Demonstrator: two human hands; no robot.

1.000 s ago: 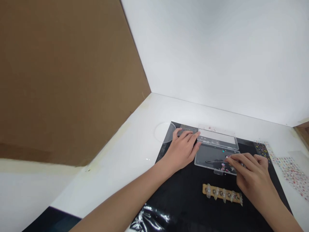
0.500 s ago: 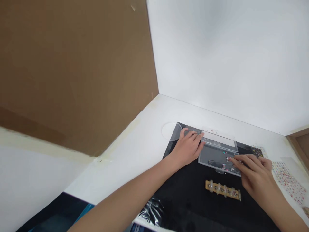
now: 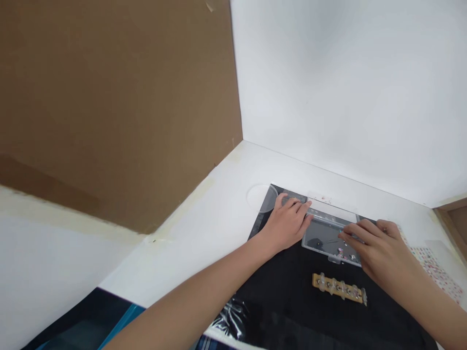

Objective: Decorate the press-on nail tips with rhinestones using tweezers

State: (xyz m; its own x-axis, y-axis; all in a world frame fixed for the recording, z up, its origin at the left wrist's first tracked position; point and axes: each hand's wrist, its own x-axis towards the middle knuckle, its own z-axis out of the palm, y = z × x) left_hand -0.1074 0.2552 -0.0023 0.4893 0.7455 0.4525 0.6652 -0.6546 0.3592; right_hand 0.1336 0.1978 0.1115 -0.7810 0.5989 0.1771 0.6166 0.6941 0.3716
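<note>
A clear hinged plastic case (image 3: 321, 233) lies opened on the black mat (image 3: 288, 291), with small pink, white and shiny pieces in its lower half. My left hand (image 3: 290, 221) rests at the case's left edge, fingers spread, holding nothing. Over the right part of the case is my right hand (image 3: 372, 243), thumb and fingertips pinched together; whatever lies between them is too small to make out. Nearer to me, a wooden strip (image 3: 339, 288) carries several clear nail-like tips in a row.
A clear round disc (image 3: 261, 198) lies at the mat's far left corner. Sheets with small coloured dots (image 3: 436, 272) are at the right. A brown board (image 3: 120, 112) stands at the left and a white wall (image 3: 346, 87) behind.
My right hand has shifted a little left and up over the case, covering more of its right side. My left hand stays at the case's left edge. The view has moved slightly.
</note>
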